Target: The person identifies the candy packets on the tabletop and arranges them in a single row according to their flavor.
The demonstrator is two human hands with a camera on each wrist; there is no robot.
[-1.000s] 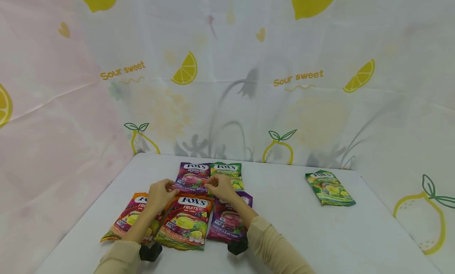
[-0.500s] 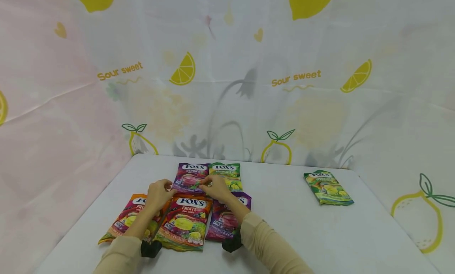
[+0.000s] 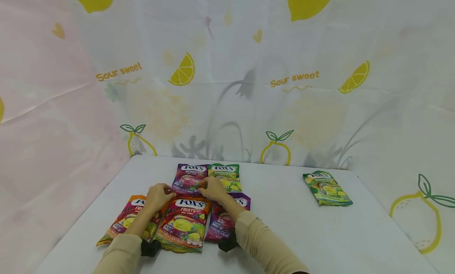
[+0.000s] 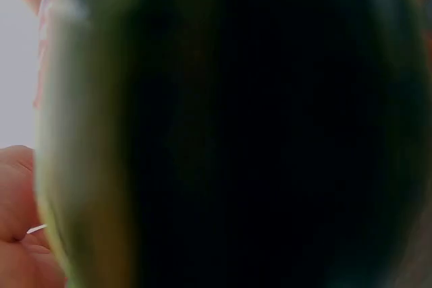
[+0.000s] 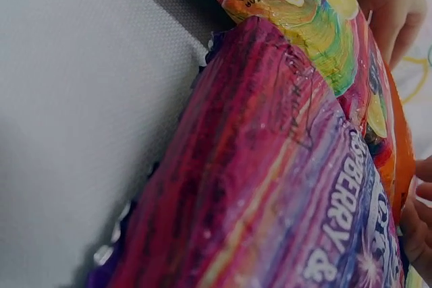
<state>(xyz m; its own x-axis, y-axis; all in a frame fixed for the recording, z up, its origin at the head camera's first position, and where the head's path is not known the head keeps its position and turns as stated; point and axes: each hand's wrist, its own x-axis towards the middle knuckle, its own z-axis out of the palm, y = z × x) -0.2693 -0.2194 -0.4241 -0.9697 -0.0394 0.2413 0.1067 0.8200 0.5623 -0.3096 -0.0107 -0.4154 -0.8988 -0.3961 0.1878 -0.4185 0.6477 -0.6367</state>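
White table (image 3: 320, 242), lemon-print cloth (image 3: 227, 48) behind it. Near left: orange-topped Fox's Fruits bag (image 3: 124, 218), lying flat, slanted, partly covered by the left forearm. Left hand (image 3: 157, 197) was at the near-left corner of the far Fox's Berries bag (image 3: 189, 179), fingers bent, thumb toward the bag. Couldn't tell if it pinched the corner; the left wrist view was mostly a dark blur.

Near centre: second Fox's Fruits bag (image 3: 185, 226), flat, on the near side of that Berries bag. The far Berries bag lay flat, logo toward the cloth, between the two hands.

Right hand (image 3: 213, 189) was over its near-right part, thumb and index bent toward it. Couldn't confirm a pinch; contact was hidden. Right forearm crossed the near Fox's Berries bag (image 3: 218, 224), which sat close beside the centre Fruits bag.

Far row, right of Berries: green Fox's Spring Tea bag (image 3: 230, 182), close beside it. Far right, well apart: another green Fox's bag (image 3: 328, 189), flat, slanted.
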